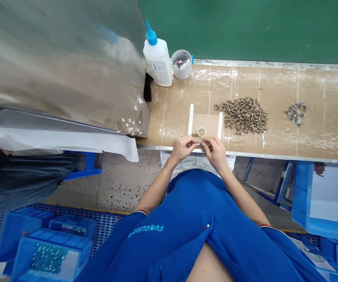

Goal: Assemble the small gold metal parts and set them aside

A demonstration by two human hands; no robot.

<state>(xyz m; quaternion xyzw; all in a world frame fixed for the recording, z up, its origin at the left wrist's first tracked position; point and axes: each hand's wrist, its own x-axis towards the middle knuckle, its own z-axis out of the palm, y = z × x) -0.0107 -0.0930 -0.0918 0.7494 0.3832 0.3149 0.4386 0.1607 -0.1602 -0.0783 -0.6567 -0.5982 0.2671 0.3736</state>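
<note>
My left hand [182, 149] and my right hand [215, 152] meet at the front edge of a wooden workbench [274, 137]. Their fingertips pinch a tiny speckled part [200, 143], too small to make out in detail. Just behind my hands lies a square of cardboard [207, 124] between two white strips, with a small clear ring [202, 132] on it. To the right is a heap of small gold-brown pieces [243, 115]. Farther right is a smaller heap of blue-tipped pieces [295, 113].
A white glue bottle with a blue nozzle [157, 56] and a small plastic cup [181, 64] stand at the back. A dented metal panel [60, 62] rises on the left, beside a person's dark-clad arm [19, 176]. Blue crates [50, 254] sit on the floor below.
</note>
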